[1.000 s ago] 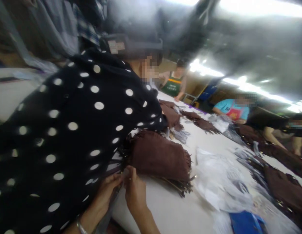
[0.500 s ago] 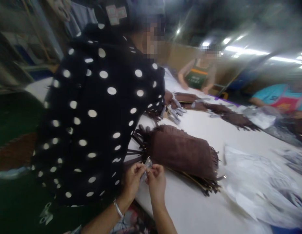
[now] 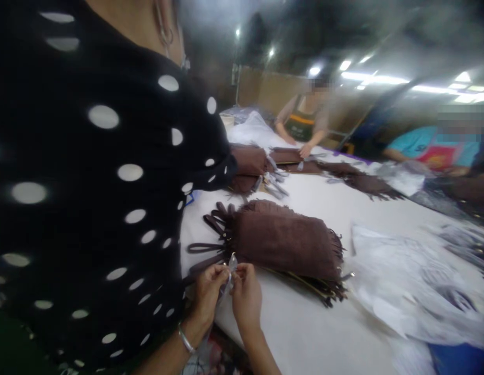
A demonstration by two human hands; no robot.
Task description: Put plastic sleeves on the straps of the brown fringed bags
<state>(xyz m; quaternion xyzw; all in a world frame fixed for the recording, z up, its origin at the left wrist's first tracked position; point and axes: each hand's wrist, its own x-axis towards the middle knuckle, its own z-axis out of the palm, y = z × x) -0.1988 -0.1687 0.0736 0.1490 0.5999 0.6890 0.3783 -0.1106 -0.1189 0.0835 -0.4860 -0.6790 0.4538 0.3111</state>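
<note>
Well, left hand (image 3: pixel 210 291) and right hand (image 3: pixel 247 296) pinch some clear plastic (image 3: pixel 233 262) (can't tell what's inside) by the table (image 3: pixel 300 325) edge; brown bags (image 3: pixel 281 242) lie stacked alongside, but the plastic bit looks unfinished.

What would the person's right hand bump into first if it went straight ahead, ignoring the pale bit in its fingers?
Probably the left part of the brown fringed stack, just beyond the right hand; the hand's height is unclear, so it might pass above.
</note>
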